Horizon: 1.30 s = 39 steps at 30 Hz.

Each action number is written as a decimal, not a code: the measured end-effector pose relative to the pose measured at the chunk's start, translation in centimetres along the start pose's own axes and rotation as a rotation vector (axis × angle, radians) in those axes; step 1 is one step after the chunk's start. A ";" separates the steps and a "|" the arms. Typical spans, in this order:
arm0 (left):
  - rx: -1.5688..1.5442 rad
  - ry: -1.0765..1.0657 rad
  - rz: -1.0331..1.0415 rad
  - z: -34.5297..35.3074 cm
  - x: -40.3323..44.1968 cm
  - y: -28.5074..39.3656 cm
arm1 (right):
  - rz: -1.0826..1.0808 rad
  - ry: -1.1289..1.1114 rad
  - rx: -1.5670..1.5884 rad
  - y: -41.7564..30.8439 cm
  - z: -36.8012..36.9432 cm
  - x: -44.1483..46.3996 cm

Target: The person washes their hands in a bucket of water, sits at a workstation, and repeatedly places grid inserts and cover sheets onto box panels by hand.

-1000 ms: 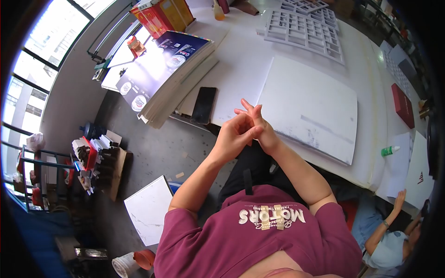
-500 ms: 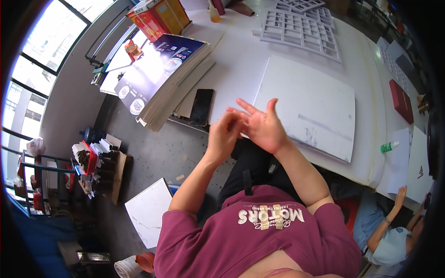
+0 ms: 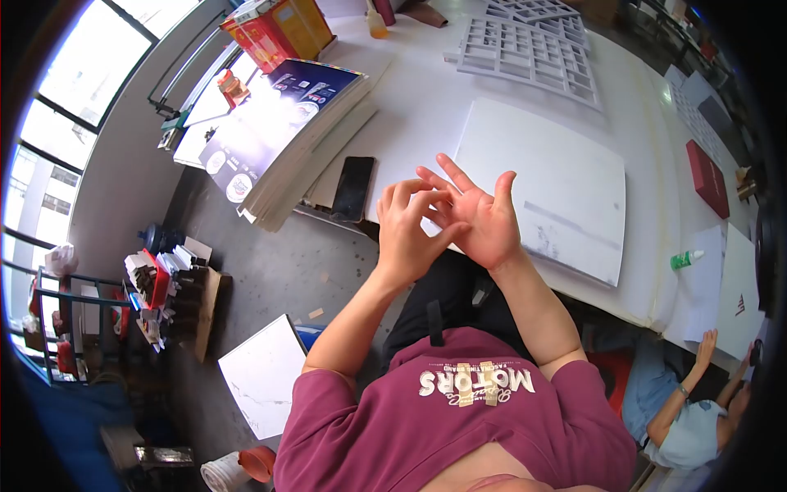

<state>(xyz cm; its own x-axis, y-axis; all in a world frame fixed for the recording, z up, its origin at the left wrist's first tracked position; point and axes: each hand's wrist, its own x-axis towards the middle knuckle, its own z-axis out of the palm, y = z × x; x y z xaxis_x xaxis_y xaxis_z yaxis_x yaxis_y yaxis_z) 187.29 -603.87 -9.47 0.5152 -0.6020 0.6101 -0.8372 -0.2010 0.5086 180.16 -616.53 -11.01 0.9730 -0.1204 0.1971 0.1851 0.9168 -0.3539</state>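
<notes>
My left hand point(image 3: 412, 225) is in front of my body, fingers curved and apart, with nothing visible in it. Its fingertips and thumb meet the palm side of my right hand point(image 3: 485, 221). The right hand is open, palm showing, thumb and some fingers stretched out; its other fingers are partly hidden. Beyond the right hand, a large white board point(image 3: 549, 180) with grey smudges lies on the white table point(image 3: 418, 90). A black phone point(image 3: 354, 189) lies to the left of my left hand, near the table edge, beside a thick stack of printed sheets point(image 3: 287, 139).
White grid trays point(image 3: 529, 57), a red-and-yellow box point(image 3: 283, 33) and a glue bottle point(image 3: 376, 23) stand toward the back. At right are a dark red box point(image 3: 707, 180), a green-and-white bottle point(image 3: 685, 260) and a co-worker's hand point(image 3: 705, 348) on a white sheet point(image 3: 738, 287).
My right hand has opened out from the clasped pose, its palm turning into view. My left hand's fingers have uncurled and spread somewhat. The view has shifted slightly.
</notes>
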 end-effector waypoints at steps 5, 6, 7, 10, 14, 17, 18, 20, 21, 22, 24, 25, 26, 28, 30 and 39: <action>-0.311 -0.144 -0.183 0.0 0.4 -1.8 | 0.003 0.028 0.038 -0.6 0.7 -0.6; -0.264 -0.123 -0.147 -0.1 0.5 -1.2 | 0.013 0.010 0.026 -0.8 0.7 -0.7; -0.217 -0.103 -0.112 -0.3 0.6 -0.5 | 0.023 -0.007 0.015 -0.8 0.7 -0.7; -0.152 -0.128 -0.079 -0.3 0.6 -0.3 | -0.002 -0.019 -0.049 -0.4 0.3 -0.3; -0.347 -0.196 -0.270 -0.3 0.3 -1.5 | 0.030 0.033 0.019 -0.1 0.0 -0.3; -0.270 -0.186 -0.222 -0.5 0.4 -1.0 | 0.036 0.042 0.043 -0.1 0.6 -0.3; -0.140 -0.175 -0.128 -0.8 0.4 -0.5 | 0.033 0.038 0.010 -0.1 0.6 -0.3; -0.002 -0.167 -0.036 -0.8 0.5 -0.4 | 0.040 0.026 0.017 -0.3 0.5 -0.3; -0.109 -0.194 -0.102 -0.6 0.6 -0.8 | 0.047 0.019 0.058 -0.3 0.3 -0.2; -0.216 -0.221 -0.168 -0.3 0.6 -1.3 | 0.053 0.013 0.100 -0.4 0.2 -0.3; -0.305 -0.266 -0.240 -0.3 0.6 -1.9 | 0.067 0.029 0.138 -0.4 0.3 -0.5; -0.287 -0.287 -0.247 -0.3 0.6 -2.1 | 0.073 0.038 0.158 -0.5 0.3 -0.5; -0.270 -0.310 -0.255 -0.4 0.6 -2.2 | 0.080 -0.006 0.151 -0.5 -0.1 -0.5; -0.096 -0.319 -0.141 -1.0 0.7 -1.1 | 0.092 -0.092 0.136 -0.4 -0.8 -0.3; -0.073 -0.351 -0.120 -1.1 0.8 -0.9 | 0.109 -0.023 0.090 -0.5 -0.6 -0.4; -0.467 -0.430 -0.394 -0.8 0.0 -1.8 | 0.116 -0.014 -0.002 0.3 -3.0 -0.4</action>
<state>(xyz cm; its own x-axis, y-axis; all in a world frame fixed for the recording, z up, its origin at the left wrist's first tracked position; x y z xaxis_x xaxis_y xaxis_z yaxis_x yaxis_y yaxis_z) 188.97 -602.91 -9.89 0.5631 -0.8218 0.0868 -0.3910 -0.1724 0.9041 180.24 -617.37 -13.92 0.9858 -0.0079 0.1677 0.0715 0.9235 -0.3770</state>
